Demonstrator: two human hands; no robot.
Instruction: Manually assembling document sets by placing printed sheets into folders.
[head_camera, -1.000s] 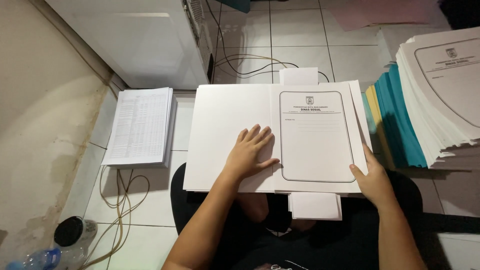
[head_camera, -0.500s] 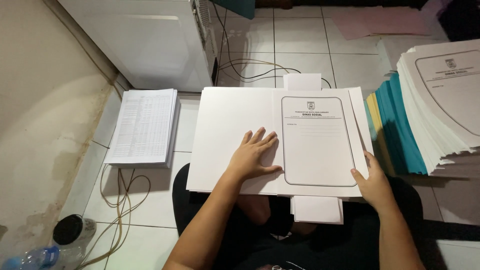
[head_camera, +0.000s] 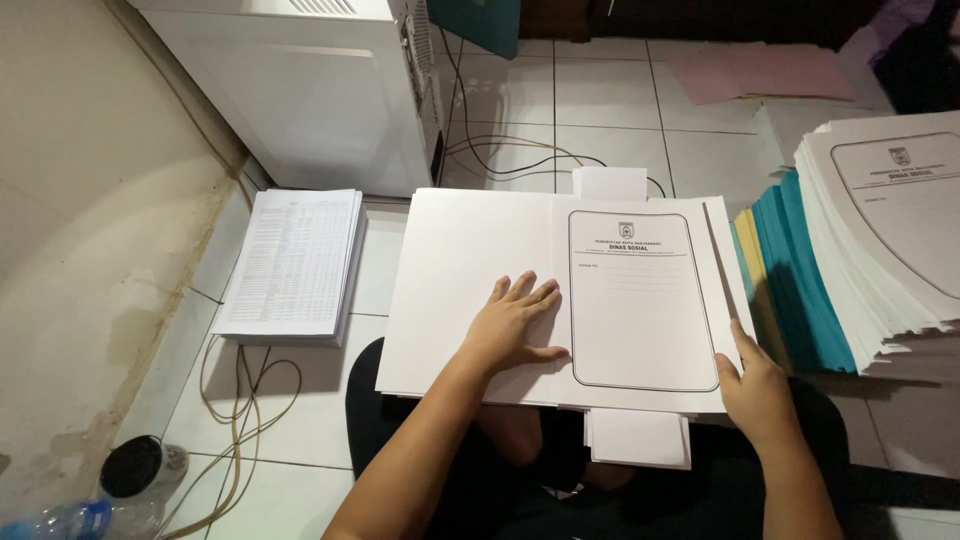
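A white folder (head_camera: 465, 260) lies spread flat across my lap, its right half printed with a bordered cover page (head_camera: 640, 300). My left hand (head_camera: 515, 325) presses flat on the folder near the middle fold, fingers apart. My right hand (head_camera: 755, 385) rests at the folder's lower right corner, thumb on top of the edge. White flaps stick out from under the folder at the top (head_camera: 610, 183) and at the bottom (head_camera: 638, 438).
A stack of printed sheets (head_camera: 295, 262) lies on the tiled floor at left. A tall pile of white, teal and yellow folders (head_camera: 850, 270) stands at right. A white machine (head_camera: 310, 90) with cables sits behind, and a plastic bottle (head_camera: 70, 520) lies at lower left.
Both hands stay in almost the same place on the folder. The view has tilted slightly, so the folder sits a little lower in the picture.
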